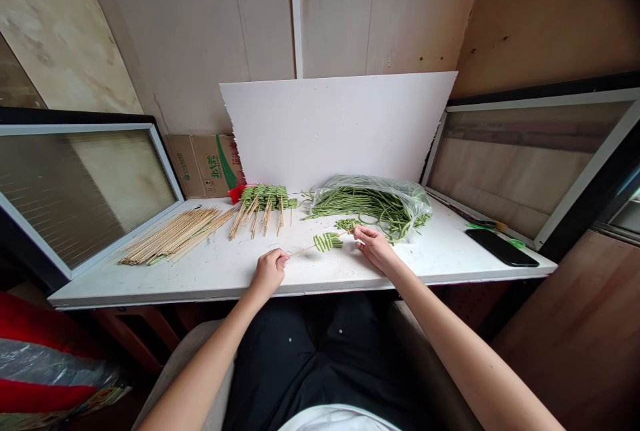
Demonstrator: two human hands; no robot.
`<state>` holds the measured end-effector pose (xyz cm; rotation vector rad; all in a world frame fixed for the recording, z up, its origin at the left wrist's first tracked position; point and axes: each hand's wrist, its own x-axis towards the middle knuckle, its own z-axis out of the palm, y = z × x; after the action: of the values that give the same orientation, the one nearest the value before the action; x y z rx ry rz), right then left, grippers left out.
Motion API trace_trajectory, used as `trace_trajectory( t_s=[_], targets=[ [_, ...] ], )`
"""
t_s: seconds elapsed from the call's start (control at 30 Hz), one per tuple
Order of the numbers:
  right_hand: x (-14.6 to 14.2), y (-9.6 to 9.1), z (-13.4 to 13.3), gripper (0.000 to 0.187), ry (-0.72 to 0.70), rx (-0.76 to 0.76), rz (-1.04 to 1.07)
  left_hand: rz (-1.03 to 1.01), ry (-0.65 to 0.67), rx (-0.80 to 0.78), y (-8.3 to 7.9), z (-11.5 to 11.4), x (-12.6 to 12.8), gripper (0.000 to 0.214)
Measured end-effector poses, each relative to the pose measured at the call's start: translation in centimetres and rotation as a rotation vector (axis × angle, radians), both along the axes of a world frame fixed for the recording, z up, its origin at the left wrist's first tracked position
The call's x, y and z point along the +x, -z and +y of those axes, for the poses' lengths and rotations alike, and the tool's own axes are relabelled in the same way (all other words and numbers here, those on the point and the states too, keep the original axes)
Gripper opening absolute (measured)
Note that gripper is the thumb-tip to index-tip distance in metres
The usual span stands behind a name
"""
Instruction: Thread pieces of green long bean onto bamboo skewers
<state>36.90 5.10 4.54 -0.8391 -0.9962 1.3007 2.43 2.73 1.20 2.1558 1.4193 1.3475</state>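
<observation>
the left hand (270, 271) pinches the left end of a thin wooden skewer (303, 249) between thumb and fingers, just above the near part of the white tabletop (315, 279). the skewer slants up and away to the right, and a row of short green bean pieces (326, 242) is threaded side by side across it, nearer its right end. the right hand (371, 244) has its fingertips closed around that right end — whether a piece of bean is caught between them too is too small to tell.

just beyond the right hand lies a small pile of cut beans (345, 224). farther back, a clear plastic bag (424, 199) lies open toward the left, full of long uncut beans (357, 203), some of them spilling out at the near right.

to the left of the beans, at the far side of the table, filled skewers (265, 195) are stacked with their bare ends pointing near; something red (236, 193) shows at their left. near and left of these lies a broad spread of bare sticks (175, 232). a cardboard box (203, 163) stands at the far left, beside a white board (340, 131) that is upright along the back. on the far right of the tabletop — near the edge — lies a black phone (501, 248).
</observation>
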Motion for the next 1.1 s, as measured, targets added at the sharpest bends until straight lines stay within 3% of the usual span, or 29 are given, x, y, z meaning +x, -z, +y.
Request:
trace_trajectory(
  t_s=[1.1],
  targets=[
    [-0.2, 1.0, 0.5, 0.043, 0.075, 0.038, -0.055, 0.089, -0.021, 0.059, 0.7, -0.3, 0.1, 0.026]
  ],
)
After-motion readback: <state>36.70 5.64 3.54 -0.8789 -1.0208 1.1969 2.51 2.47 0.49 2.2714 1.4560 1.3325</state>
